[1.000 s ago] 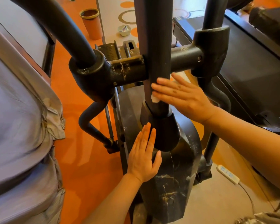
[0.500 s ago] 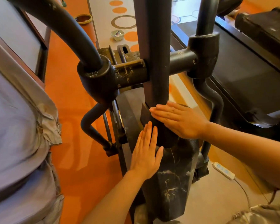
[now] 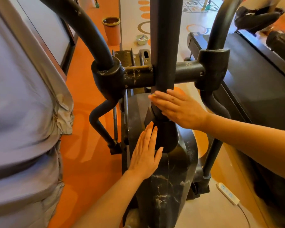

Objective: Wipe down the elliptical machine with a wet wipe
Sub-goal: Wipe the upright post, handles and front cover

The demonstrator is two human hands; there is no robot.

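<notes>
Orange flooring point(image 3: 87, 89) is seen to the left of the elliptical machine point(image 3: 166, 186), with a pale mat point(image 3: 132, 18) printed with orange dots and a brown ring farther back, and grey floor point(image 3: 202, 209) near the base on the right. An orange bin point(image 3: 113, 31) is stood on the orange floor at the mat's edge, and a small pale bowl point(image 3: 141, 39) is set on the mat just beside it. A white power strip point(image 3: 228, 193) is laid on the grey floor beside the machine's base. A black treadmill point(image 3: 257, 74) is placed to the right. A person's grey shirt point(image 3: 20, 112) fills the left edge.

The machine's black housing is marked with pale scuffs and chipped paint, as is the crossbar point(image 3: 138, 76) joining the 2 swing arms to the central post point(image 3: 165, 46).

The right hand point(image 3: 179, 107) is laid flat against the lower part of the post, fingers straight and together; a sliver of something pale shows at its fingertips, but whether this is the wet wipe cannot be told. The left hand point(image 3: 146, 153) is rested open on the housing just below the post's collar, fingers straight, nothing gripped.

Numbered squares are printed on the mat at the top right; the digits are too blurred to be read. No brand can be read on the machine.
</notes>
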